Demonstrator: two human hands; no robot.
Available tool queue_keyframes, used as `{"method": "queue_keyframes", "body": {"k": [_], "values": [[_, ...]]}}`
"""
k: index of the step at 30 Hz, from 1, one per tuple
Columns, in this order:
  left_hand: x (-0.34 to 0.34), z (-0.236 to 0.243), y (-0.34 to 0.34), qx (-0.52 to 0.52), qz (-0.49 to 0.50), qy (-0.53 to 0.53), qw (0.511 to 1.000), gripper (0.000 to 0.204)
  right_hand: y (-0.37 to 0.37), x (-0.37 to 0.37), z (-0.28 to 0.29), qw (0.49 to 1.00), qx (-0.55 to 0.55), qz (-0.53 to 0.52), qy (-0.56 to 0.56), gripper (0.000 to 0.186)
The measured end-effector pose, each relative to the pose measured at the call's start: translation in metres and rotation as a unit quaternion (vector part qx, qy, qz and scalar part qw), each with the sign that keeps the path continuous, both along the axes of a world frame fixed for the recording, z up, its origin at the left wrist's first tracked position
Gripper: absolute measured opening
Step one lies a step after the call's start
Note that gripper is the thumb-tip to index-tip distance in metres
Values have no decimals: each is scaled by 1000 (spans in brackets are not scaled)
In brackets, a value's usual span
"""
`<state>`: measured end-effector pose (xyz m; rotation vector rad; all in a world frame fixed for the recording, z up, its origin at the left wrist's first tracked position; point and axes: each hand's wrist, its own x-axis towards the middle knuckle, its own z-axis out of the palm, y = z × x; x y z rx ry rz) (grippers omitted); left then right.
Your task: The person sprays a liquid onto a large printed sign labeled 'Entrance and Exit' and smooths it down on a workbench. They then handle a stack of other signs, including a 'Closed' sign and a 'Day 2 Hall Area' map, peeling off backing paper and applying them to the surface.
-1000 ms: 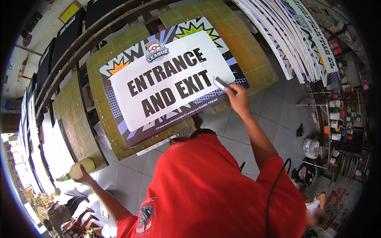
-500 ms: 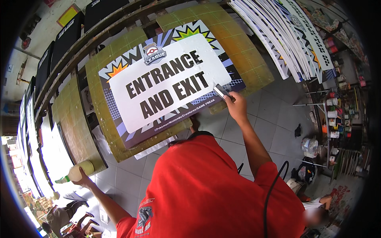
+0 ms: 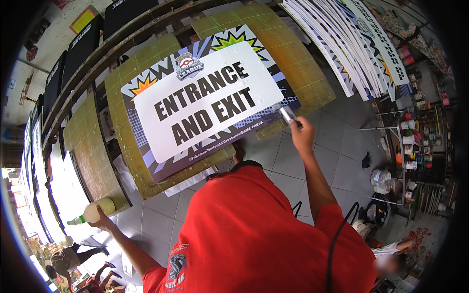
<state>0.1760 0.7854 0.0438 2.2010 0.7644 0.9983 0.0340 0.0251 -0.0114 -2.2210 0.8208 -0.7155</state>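
Observation:
My right hand [image 3: 302, 131] grips a small silver-and-dark squeegee [image 3: 288, 115], its blade at the lower right border of a printed sign [image 3: 256, 71]. The sign has a white centre panel with large black lettering, a badge at the top and a purple, blue and starburst border. It lies on a worn olive cutting board [image 3: 312, 83] with green grid lines. My left hand [image 3: 101, 220] is closed around a bottle [image 3: 96, 209] of pale yellowish liquid with a green top, held out at the lower left, away from the sign.
Wooden rails [image 3: 78, 80] carry boards and black panels [image 3: 84, 44]. Stacked printed panels [image 3: 342, 51] lie at upper right. A shelf with cans [image 3: 409, 141], a plastic jug [image 3: 380, 179] and a black cable [image 3: 349, 217] are at right. Co-workers [image 3: 68, 259] [image 3: 391, 251] appear in both lower corners.
My right hand and the squeegee have moved down and rightward, from beside the lettering toward the sign's lower right corner. My left hand and bottle have barely moved.

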Motion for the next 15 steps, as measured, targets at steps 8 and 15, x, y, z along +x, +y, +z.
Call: {"method": "queue_keyframes", "body": {"k": [8,15], "values": [[0,11,-10,-1,-17,55,998,112,-23,26,16,985,-165,58,-3,16],[-1,0,5,10,-3,48,999,114,-14,7,25,971,-174,164,-9,12]]}}
